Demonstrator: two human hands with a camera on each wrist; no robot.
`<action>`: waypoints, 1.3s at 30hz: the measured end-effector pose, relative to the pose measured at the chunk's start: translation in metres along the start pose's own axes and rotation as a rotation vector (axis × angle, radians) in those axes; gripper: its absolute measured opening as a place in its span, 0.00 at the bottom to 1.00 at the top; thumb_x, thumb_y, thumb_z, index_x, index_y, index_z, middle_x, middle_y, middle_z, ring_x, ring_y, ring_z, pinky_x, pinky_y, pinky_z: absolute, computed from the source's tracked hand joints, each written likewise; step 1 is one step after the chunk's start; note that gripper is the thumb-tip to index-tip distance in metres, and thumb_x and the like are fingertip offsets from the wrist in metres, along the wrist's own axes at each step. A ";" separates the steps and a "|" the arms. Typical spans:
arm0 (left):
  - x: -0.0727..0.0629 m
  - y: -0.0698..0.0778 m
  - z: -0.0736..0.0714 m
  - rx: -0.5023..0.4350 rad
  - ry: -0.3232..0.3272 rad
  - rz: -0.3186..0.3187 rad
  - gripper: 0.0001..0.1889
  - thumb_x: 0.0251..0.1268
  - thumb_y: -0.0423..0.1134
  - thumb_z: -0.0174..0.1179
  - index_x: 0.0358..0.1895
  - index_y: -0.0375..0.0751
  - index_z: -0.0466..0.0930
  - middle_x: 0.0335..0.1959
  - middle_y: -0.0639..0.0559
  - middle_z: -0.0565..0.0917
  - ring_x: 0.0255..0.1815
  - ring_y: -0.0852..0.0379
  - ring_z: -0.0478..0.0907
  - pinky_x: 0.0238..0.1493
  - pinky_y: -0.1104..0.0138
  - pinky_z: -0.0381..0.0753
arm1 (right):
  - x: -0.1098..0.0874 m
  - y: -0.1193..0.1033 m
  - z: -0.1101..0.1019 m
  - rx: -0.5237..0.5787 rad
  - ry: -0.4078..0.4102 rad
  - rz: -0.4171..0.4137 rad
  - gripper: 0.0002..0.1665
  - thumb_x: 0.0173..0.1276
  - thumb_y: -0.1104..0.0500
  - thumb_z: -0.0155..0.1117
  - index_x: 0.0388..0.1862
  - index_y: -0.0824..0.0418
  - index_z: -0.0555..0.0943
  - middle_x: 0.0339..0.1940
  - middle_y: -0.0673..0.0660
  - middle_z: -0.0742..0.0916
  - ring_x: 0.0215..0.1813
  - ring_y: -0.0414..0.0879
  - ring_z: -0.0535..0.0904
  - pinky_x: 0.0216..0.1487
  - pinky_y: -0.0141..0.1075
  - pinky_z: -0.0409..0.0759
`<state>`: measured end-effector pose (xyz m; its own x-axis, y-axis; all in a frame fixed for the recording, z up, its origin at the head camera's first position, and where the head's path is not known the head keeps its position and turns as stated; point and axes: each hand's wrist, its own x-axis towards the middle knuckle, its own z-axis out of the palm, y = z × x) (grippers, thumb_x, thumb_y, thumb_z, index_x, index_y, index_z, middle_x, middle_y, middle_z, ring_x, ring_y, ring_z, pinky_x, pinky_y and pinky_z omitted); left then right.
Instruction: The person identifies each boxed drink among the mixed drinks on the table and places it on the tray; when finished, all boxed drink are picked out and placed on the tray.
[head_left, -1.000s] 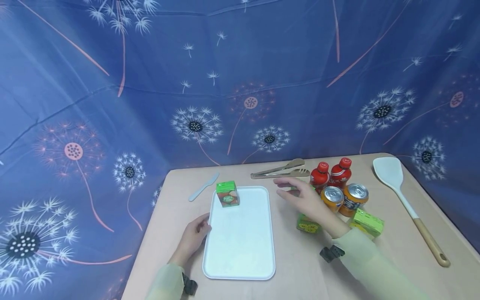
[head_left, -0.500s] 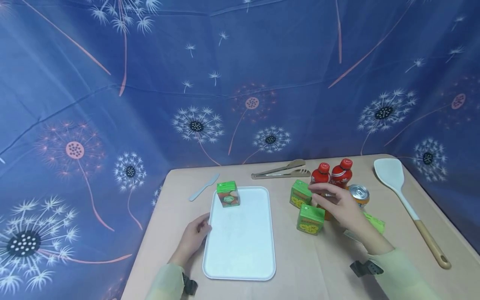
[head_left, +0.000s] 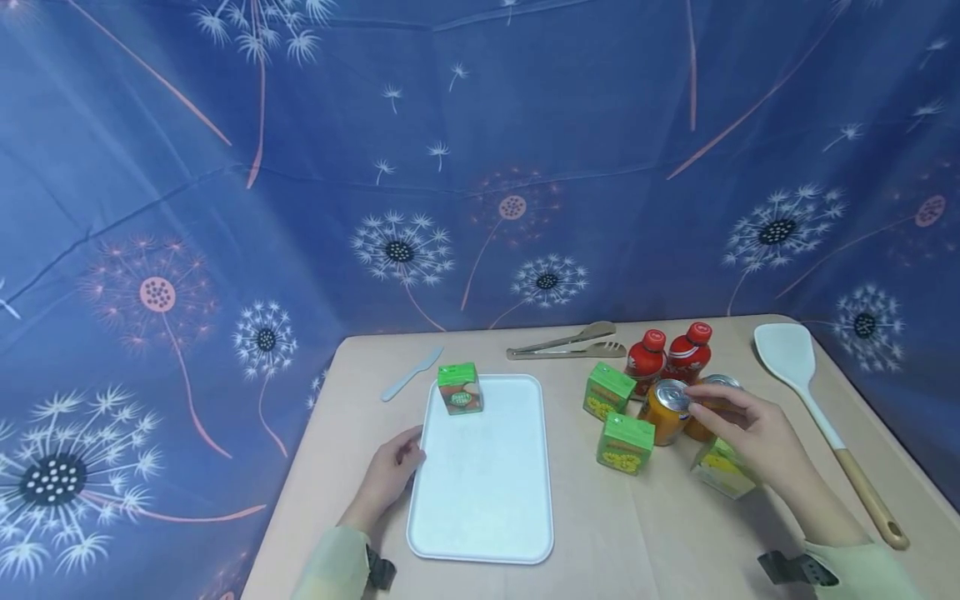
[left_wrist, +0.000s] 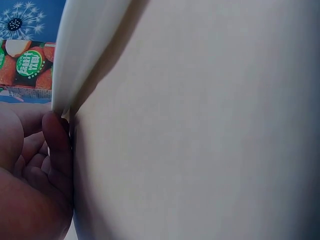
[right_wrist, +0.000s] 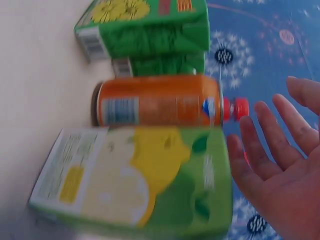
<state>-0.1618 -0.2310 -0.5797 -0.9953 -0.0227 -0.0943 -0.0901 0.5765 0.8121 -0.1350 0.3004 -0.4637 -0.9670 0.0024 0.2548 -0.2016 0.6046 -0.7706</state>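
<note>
My left hand (head_left: 386, 475) grips the left edge of a white tray (head_left: 480, 492); in the left wrist view its thumb and fingers meet at the rim (left_wrist: 90, 45). A small green-topped juice carton (head_left: 461, 389) stands at the tray's far left corner. My right hand (head_left: 761, 433) holds nothing. Its fingers, spread and slightly bent, hover over a green and yellow lemon juice carton (head_left: 718, 475) and beside two orange drink cans, the nearer-left can (head_left: 663, 417) and the partly hidden can (head_left: 723, 381). The right wrist view shows the lemon carton's printed side (right_wrist: 155, 175) close up.
Two green juice cartons, the far carton (head_left: 609, 390) and the near carton (head_left: 626, 444), stand left of the cans. Two red bottles (head_left: 688, 350) are behind. Metal tongs (head_left: 566, 343) lie at the back, a light-blue knife (head_left: 412, 373) left, a white spatula (head_left: 787, 350) right.
My right hand has moved right and toward me, from beside the far green carton, past the cans, to above the lemon carton. The left hand stays at the tray's edge.
</note>
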 end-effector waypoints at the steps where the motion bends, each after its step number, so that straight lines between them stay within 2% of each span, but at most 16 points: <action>1: 0.000 0.000 0.000 0.000 -0.002 -0.003 0.23 0.80 0.43 0.60 0.73 0.46 0.76 0.54 0.52 0.85 0.60 0.49 0.78 0.67 0.47 0.75 | -0.001 0.004 -0.003 -0.002 0.010 -0.004 0.18 0.75 0.56 0.71 0.60 0.61 0.85 0.56 0.54 0.86 0.51 0.20 0.76 0.47 0.16 0.76; 5: 0.000 0.001 0.000 0.000 -0.008 0.008 0.23 0.80 0.42 0.59 0.73 0.46 0.76 0.49 0.54 0.85 0.54 0.52 0.78 0.61 0.49 0.77 | -0.007 0.019 -0.012 0.021 0.046 -0.022 0.18 0.74 0.61 0.71 0.60 0.65 0.84 0.52 0.46 0.87 0.53 0.23 0.77 0.49 0.15 0.75; 9: 0.000 0.001 0.000 -0.004 -0.005 0.011 0.22 0.80 0.42 0.60 0.73 0.46 0.77 0.51 0.54 0.85 0.56 0.52 0.78 0.64 0.49 0.77 | -0.015 0.033 -0.017 0.046 0.069 -0.028 0.18 0.74 0.64 0.70 0.60 0.67 0.84 0.52 0.43 0.86 0.55 0.25 0.77 0.49 0.16 0.75; 12: 0.001 0.001 0.000 -0.011 -0.012 0.007 0.23 0.80 0.41 0.60 0.73 0.46 0.76 0.45 0.54 0.84 0.50 0.53 0.79 0.58 0.53 0.79 | -0.022 0.041 -0.018 0.061 0.079 -0.027 0.19 0.73 0.65 0.70 0.61 0.69 0.83 0.54 0.43 0.85 0.55 0.26 0.77 0.49 0.16 0.76; 14: 0.001 0.001 -0.001 -0.014 -0.019 0.008 0.23 0.80 0.41 0.59 0.74 0.45 0.75 0.39 0.54 0.82 0.43 0.54 0.77 0.51 0.57 0.78 | -0.027 0.046 -0.018 0.052 0.084 -0.021 0.20 0.73 0.65 0.71 0.61 0.69 0.82 0.54 0.41 0.84 0.55 0.26 0.77 0.48 0.16 0.75; 16: 0.001 0.001 0.000 -0.017 -0.022 0.007 0.23 0.80 0.40 0.59 0.74 0.44 0.75 0.37 0.55 0.80 0.40 0.55 0.76 0.48 0.59 0.78 | -0.031 0.051 -0.018 0.045 0.092 -0.006 0.21 0.73 0.64 0.71 0.62 0.69 0.82 0.55 0.37 0.82 0.54 0.25 0.77 0.47 0.16 0.75; 22: 0.000 0.003 0.000 -0.013 -0.017 -0.006 0.24 0.80 0.40 0.60 0.74 0.43 0.74 0.38 0.56 0.81 0.42 0.56 0.76 0.50 0.59 0.78 | -0.042 0.064 -0.017 0.054 0.107 0.006 0.24 0.72 0.65 0.72 0.63 0.71 0.80 0.54 0.31 0.82 0.54 0.25 0.78 0.46 0.16 0.76; 31: 0.000 0.004 0.001 0.005 -0.002 -0.010 0.23 0.80 0.41 0.60 0.74 0.44 0.75 0.46 0.56 0.84 0.51 0.55 0.77 0.60 0.52 0.78 | -0.052 0.072 -0.015 0.057 0.097 -0.002 0.28 0.71 0.66 0.73 0.67 0.71 0.77 0.57 0.32 0.81 0.57 0.25 0.76 0.49 0.17 0.76; 37: 0.000 0.004 0.000 0.005 0.003 -0.001 0.23 0.80 0.41 0.60 0.74 0.44 0.75 0.48 0.55 0.84 0.50 0.56 0.77 0.57 0.55 0.78 | -0.055 0.076 -0.012 0.066 0.109 -0.031 0.30 0.67 0.71 0.74 0.67 0.73 0.76 0.57 0.33 0.81 0.56 0.26 0.76 0.48 0.17 0.77; 39: 0.000 0.004 0.000 0.004 0.000 0.003 0.23 0.80 0.40 0.60 0.74 0.44 0.75 0.46 0.56 0.84 0.48 0.56 0.77 0.55 0.55 0.78 | -0.055 0.079 -0.012 0.067 0.111 -0.032 0.31 0.66 0.71 0.75 0.67 0.73 0.76 0.57 0.33 0.81 0.56 0.25 0.76 0.48 0.17 0.78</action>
<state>-0.1620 -0.2288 -0.5768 -0.9955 -0.0215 -0.0920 -0.0874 0.5796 0.8102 -0.0953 0.3575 -0.5312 -0.9375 0.0745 0.3398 -0.2453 0.5510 -0.7976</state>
